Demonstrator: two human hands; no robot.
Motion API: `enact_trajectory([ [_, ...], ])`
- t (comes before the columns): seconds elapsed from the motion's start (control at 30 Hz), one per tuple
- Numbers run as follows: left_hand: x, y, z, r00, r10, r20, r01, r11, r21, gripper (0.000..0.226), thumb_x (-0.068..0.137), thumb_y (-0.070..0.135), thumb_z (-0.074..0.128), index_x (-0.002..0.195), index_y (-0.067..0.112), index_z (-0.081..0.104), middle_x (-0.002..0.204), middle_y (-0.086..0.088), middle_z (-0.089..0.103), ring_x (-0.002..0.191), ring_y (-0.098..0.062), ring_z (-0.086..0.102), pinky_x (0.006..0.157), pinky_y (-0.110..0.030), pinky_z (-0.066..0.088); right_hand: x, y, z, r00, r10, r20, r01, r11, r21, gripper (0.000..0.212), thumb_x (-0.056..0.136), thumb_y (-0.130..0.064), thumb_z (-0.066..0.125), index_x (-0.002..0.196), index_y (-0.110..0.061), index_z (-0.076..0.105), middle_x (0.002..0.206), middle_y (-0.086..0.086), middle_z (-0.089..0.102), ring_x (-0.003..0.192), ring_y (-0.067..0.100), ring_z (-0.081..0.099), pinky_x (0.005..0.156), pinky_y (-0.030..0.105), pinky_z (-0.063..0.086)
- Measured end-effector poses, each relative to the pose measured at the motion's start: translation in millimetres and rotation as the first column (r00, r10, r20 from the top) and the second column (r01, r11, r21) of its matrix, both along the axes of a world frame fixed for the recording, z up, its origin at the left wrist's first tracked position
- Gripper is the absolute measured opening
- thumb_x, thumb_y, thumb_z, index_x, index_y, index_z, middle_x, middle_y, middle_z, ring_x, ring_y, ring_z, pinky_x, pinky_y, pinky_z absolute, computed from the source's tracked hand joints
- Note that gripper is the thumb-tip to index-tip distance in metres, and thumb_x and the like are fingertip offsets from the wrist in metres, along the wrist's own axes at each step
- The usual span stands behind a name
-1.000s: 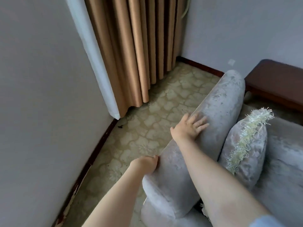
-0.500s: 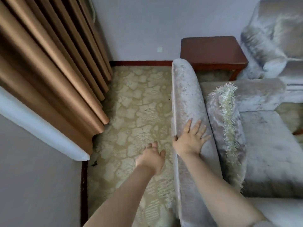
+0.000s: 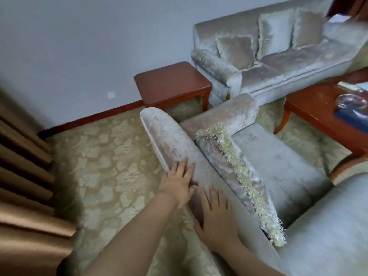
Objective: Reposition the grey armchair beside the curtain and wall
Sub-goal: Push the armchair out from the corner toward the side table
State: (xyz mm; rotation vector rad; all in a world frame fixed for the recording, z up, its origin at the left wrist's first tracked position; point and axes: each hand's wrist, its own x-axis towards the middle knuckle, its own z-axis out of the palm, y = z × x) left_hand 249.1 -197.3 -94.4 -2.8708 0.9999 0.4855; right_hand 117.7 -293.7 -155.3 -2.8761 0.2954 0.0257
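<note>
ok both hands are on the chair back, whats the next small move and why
Probably curl the fingers over the top edge of the grey armchair for a firm grip before dragging it. The left hand and right hand lie flat on its back, which can press but hardly pull, and bare carpet separates it from the curtain.

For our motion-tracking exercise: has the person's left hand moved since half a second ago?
Yes. The left hand has moved right, from over the carpet onto the grey armchair's backrest, beside the right hand.
</note>
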Motion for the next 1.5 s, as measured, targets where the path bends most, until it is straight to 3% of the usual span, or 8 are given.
enact_trajectory([
  [0.2, 57, -22, -30, 0.988, -0.157, 0.009, 0.152, 0.968, 0.199, 0.073, 0.092, 0.066, 0.013, 0.149, 0.028, -0.012, 0.155, -0.008, -0.026, 0.143, -0.031, -0.019, 0.113, -0.058, -0.005, 4, -4, -6, 0.996, -0.087, 0.027, 0.081, 0.981, 0.175, 0.079, 0.081, -0.053, 0.046, 0.149, -0.016, 0.028, 0.151, 0.010, 0.033, 0.138, 0.028, 0.033, 0.113, 0.047, 0.022],
  [0.37, 84, -24, -57, 0.950, -0.313, 0.007, 0.312, 0.950, 0.026, 0.077, 0.088, 0.070, 0.020, 0.151, 0.029, 0.004, 0.157, -0.009, -0.018, 0.140, -0.027, -0.027, 0.108, -0.051, -0.021, 11, -5, -13, 0.980, -0.194, -0.044, 0.199, 0.969, 0.150, 0.083, 0.084, -0.066, 0.026, 0.151, -0.029, -0.005, 0.160, -0.003, 0.002, 0.146, 0.014, 0.004, 0.116, 0.034, -0.005],
  [0.63, 197, -6, -38, 0.849, -0.528, -0.015, 0.528, 0.848, 0.041, 0.073, 0.091, 0.066, 0.017, 0.151, 0.028, -0.001, 0.158, 0.000, -0.017, 0.142, -0.021, -0.023, 0.114, -0.049, -0.014, 106, 29, 1, 0.700, -0.705, -0.118, 0.712, 0.702, 0.029, 0.072, 0.090, -0.068, 0.016, 0.146, -0.023, 0.026, 0.154, 0.002, 0.029, 0.140, 0.022, 0.025, 0.111, 0.042, 0.019],
  [0.83, 296, -1, -27, 0.882, -0.469, -0.036, 0.470, 0.874, 0.120, 0.073, 0.091, 0.067, 0.014, 0.151, 0.028, -0.004, 0.158, -0.003, -0.017, 0.143, -0.024, -0.020, 0.114, -0.052, -0.009, 170, 50, 9, 0.652, -0.750, -0.107, 0.749, 0.660, -0.062, 0.076, 0.086, -0.068, 0.013, 0.135, -0.020, 0.045, 0.139, 0.003, 0.050, 0.128, 0.025, 0.043, 0.105, 0.044, 0.029],
  [0.97, 337, -8, -38, 0.836, -0.547, -0.046, 0.549, 0.831, 0.091, 0.075, 0.088, 0.072, 0.016, 0.151, 0.032, 0.007, 0.160, 0.003, -0.003, 0.146, -0.019, -0.010, 0.115, -0.048, -0.007, 172, 49, 12, 0.634, -0.774, 0.007, 0.773, 0.633, -0.038, 0.061, 0.083, -0.065, 0.035, 0.107, -0.020, 0.068, 0.108, 0.000, 0.069, 0.099, 0.023, 0.064, 0.085, 0.040, 0.050],
  [1.13, 360, -29, -51, 0.789, -0.614, -0.019, 0.613, 0.787, 0.064, 0.071, 0.088, 0.071, 0.017, 0.148, 0.033, 0.023, 0.156, 0.008, 0.020, 0.143, -0.014, 0.015, 0.114, -0.040, 0.009, 173, 45, 6, 0.631, -0.772, 0.077, 0.776, 0.627, -0.072, 0.057, 0.080, -0.065, 0.039, 0.099, -0.022, 0.070, 0.100, -0.003, 0.070, 0.089, 0.021, 0.067, 0.076, 0.038, 0.054],
  [1.3, 373, -37, -56, 0.760, -0.646, -0.073, 0.649, 0.760, 0.033, 0.066, 0.090, 0.067, 0.020, 0.145, 0.032, 0.031, 0.153, 0.009, 0.029, 0.139, -0.013, 0.026, 0.112, -0.037, 0.018, 211, 35, 10, 0.653, -0.741, -0.157, 0.745, 0.666, -0.039, 0.067, 0.086, -0.072, 0.017, 0.126, -0.027, 0.047, 0.131, -0.007, 0.049, 0.124, 0.018, 0.043, 0.102, 0.035, 0.030],
  [1.5, 401, -29, -55, 0.840, -0.542, 0.036, 0.542, 0.833, -0.112, 0.044, 0.095, 0.050, 0.029, 0.125, 0.030, 0.054, 0.133, 0.010, 0.053, 0.121, -0.015, 0.049, 0.101, -0.032, 0.032, 330, 48, 20, 0.790, -0.586, -0.182, 0.603, 0.796, 0.051, 0.075, 0.086, -0.069, 0.031, 0.133, -0.012, 0.038, 0.139, 0.012, 0.040, 0.126, 0.029, 0.038, 0.105, 0.042, 0.027],
])
